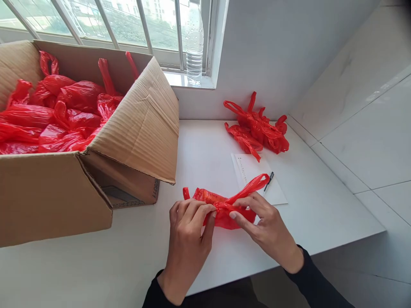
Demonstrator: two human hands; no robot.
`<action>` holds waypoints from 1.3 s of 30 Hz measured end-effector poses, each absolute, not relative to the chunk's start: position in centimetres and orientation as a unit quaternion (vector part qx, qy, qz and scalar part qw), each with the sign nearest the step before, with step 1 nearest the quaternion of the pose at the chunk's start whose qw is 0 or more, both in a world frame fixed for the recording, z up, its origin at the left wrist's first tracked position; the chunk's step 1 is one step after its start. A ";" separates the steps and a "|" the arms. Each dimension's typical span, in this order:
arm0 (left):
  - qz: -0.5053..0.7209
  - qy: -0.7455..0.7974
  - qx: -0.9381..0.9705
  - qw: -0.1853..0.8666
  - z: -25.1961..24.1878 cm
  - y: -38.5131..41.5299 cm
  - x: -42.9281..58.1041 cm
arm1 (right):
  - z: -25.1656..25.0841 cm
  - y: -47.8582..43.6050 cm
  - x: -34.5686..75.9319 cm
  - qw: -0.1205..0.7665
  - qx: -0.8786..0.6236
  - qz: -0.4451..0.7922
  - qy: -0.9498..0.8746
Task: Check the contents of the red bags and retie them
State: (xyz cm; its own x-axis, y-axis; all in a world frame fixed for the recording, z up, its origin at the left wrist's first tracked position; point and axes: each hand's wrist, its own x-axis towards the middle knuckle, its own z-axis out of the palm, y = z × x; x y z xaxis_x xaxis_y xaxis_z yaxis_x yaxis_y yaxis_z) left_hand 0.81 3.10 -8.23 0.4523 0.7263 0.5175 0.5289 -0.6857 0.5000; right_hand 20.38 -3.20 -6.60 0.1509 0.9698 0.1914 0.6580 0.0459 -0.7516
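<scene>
A small red plastic bag (208, 197) lies bunched on the white table (205, 145) in front of me. My left hand (188, 233) pinches the bag near its knotted middle, fingers closed on the plastic. My right hand (265, 224) grips the same bag from the right, with one handle loop sticking up and to the right past its fingers. A large open cardboard box (138, 128) at the left is full of red plastic bags (61, 115). A pile of several tied red bags (257, 128) rests at the back of the table by the wall.
A sheet of paper (253, 171) with a black pen (269, 180) lies just behind the held bag. A clear water bottle (194, 42) stands on the window sill. Tiled walls close the right side, and the table's edge runs near my arms.
</scene>
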 end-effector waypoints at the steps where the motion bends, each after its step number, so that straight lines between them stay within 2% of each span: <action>1: 0.366 0.377 0.840 0.133 -8.1 2.9 0.7 | -6.7 -3.1 20.2 0.385 -0.654 0.202 -0.619; 5: 0.387 0.438 0.800 0.135 -7.9 3.0 -0.8 | -6.8 -3.3 21.4 0.404 -0.688 0.174 -0.578; 9: 0.392 0.545 0.710 0.213 -7.5 3.6 -2.5 | -6.6 -3.8 23.5 0.389 -0.760 0.135 -0.503; 12: 0.382 0.497 0.734 0.262 -6.8 3.4 -2.3 | -6.2 -3.7 23.0 0.381 -0.747 0.144 -0.525; 18: 0.341 0.351 0.848 0.205 -6.3 3.5 -0.8 | -5.8 -2.6 20.5 0.358 -0.665 0.176 -0.631; 24: 0.402 0.528 0.671 0.332 -6.2 4.0 -2.4 | -5.7 -3.6 22.6 0.408 -0.735 0.230 -0.490; 27: 0.408 0.522 0.658 0.357 -5.6 3.6 -2.0 | -5.6 -3.8 22.6 0.437 -0.731 0.275 -0.447; 32: 0.398 0.453 0.738 0.303 -4.2 3.3 -0.4 | -4.5 -3.7 21.5 0.439 -0.695 0.324 -0.468; 34: 0.427 0.461 0.723 0.289 -3.5 3.3 -0.6 | -3.9 -3.9 21.8 0.485 -0.701 0.274 -0.445; 37: 0.482 0.470 0.709 0.209 -2.2 3.0 -1.6 | -2.9 -4.5 22.3 0.545 -0.711 0.197 -0.398; 39: 0.477 0.483 0.708 0.196 -1.2 2.5 -2.2 | -2.1 -5.0 21.8 0.572 -0.707 0.155 -0.387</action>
